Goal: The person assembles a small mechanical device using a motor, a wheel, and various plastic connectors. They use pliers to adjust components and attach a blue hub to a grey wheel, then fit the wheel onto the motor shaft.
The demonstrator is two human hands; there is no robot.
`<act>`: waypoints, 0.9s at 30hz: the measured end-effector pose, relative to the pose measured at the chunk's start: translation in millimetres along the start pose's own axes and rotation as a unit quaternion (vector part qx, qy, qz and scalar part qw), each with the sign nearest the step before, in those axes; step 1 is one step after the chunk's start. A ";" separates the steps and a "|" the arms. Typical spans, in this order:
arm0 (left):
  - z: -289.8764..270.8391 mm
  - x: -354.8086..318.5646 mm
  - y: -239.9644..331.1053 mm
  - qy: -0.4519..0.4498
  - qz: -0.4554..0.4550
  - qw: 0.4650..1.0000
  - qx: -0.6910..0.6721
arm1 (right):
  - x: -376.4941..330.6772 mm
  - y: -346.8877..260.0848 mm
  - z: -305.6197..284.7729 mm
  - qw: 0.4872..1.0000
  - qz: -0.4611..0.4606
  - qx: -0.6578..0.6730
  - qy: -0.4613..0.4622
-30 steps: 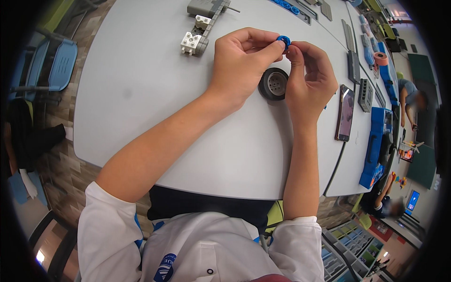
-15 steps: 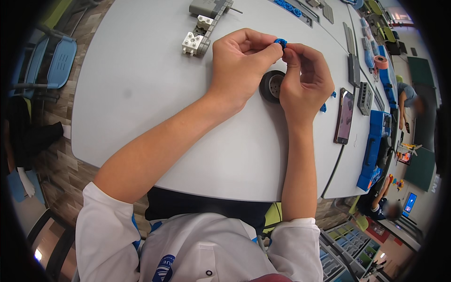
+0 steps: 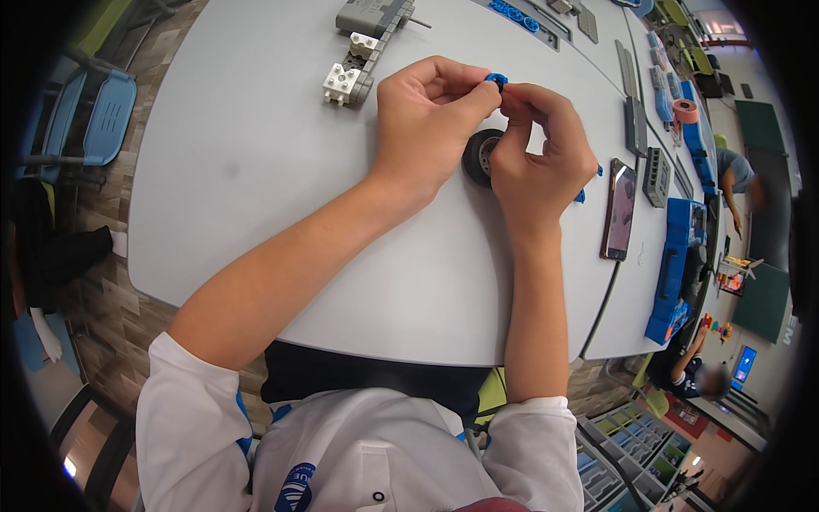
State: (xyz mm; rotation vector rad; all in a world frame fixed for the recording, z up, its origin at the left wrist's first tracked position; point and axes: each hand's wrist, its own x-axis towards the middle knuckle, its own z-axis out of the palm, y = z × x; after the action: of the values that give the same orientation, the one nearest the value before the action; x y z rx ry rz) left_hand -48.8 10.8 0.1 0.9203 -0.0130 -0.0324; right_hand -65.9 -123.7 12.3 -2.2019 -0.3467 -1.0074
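Between the thumb and fingers of my left hand [image 3: 426, 128] is a small, rounded blue plastic building piece [image 3: 496, 80]. My right hand [image 3: 546, 162] pinches at the same piece from the other side, its fingertips partly covering it. Just below the fingers, a black toy wheel [image 3: 480, 154] with a grey hub stands on the table, partly behind my right hand. To the left of my left hand lies a grey motor block [image 3: 365, 14] joined to grey beams, with a white studded brick [image 3: 341, 84] at the near end.
Right of my right hand are small blue pieces [image 3: 581, 196], a phone [image 3: 619, 209] and a grey studded block [image 3: 655, 177]. Farther right stand a blue case [image 3: 674, 273] and a pink tape roll [image 3: 685, 111]. A tray with blue parts [image 3: 514, 13] lies at the far edge.
The view has shifted slightly, so the table things sit a little farther left. Both hands stay together at the blue piece, with the right fingers slightly rearranged around it.
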 end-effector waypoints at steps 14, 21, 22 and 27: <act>5.2 -10.2 2.5 -0.003 0.023 1.000 0.006 | -8.0 -2.2 3.9 0.994 0.067 0.085 0.031; 10.2 -13.1 6.3 -0.011 0.059 0.998 -0.013 | -8.7 -5.6 2.0 0.974 0.098 0.199 0.054; 10.0 -13.3 6.8 -0.020 0.054 0.998 -0.005 | -8.9 -6.0 1.7 0.973 0.095 0.203 0.056; 9.3 -13.4 7.6 -0.024 0.054 0.998 -0.005 | -7.4 -5.0 2.8 0.974 0.062 0.209 0.060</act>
State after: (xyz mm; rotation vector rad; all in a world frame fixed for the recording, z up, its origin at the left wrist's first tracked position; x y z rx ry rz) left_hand -62.3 8.5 11.9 0.9085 -0.1076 0.0459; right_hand -71.7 -117.9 7.9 -1.7534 -0.3286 -0.9011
